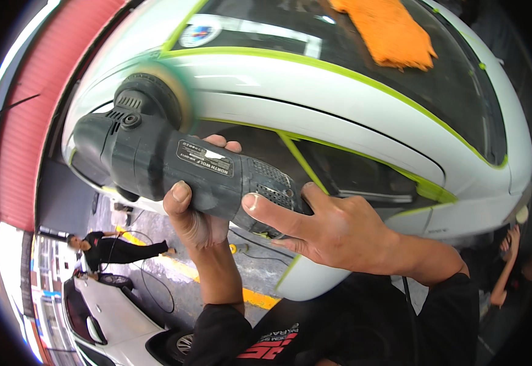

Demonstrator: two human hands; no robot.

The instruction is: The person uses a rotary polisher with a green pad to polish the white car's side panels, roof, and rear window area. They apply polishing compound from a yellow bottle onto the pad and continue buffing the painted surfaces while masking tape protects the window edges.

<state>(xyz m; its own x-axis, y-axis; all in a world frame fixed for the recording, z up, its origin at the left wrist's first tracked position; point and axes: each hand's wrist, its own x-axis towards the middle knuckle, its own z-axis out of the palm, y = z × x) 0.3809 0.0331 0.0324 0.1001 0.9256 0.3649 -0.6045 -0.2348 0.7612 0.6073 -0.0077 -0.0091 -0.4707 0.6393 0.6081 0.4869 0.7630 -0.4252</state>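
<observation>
A black electric car polisher [156, 160] lies across the middle of the view. Its green-edged pad [186, 85] is blurred and rests against the white car's [266, 97] upper body, at the roof edge. My left hand [197, 216] grips the polisher's body from below, thumb on the near side and fingertips showing over the far side. Around the vented rear end closes my right hand [345, 229], its index finger stretched along the casing. Yellow-green masking tape [315, 63] lines the windows and trim. Part of the pad's contact is hidden behind the head.
An orange cloth [391, 33] lies on the dark glass. A black cable [407, 305] hangs by my right arm. At lower left, a person in black [110, 249] stands near a second white car [119, 317]. Another person's arm [505, 274] shows at right. A red shutter [40, 104] rises at left.
</observation>
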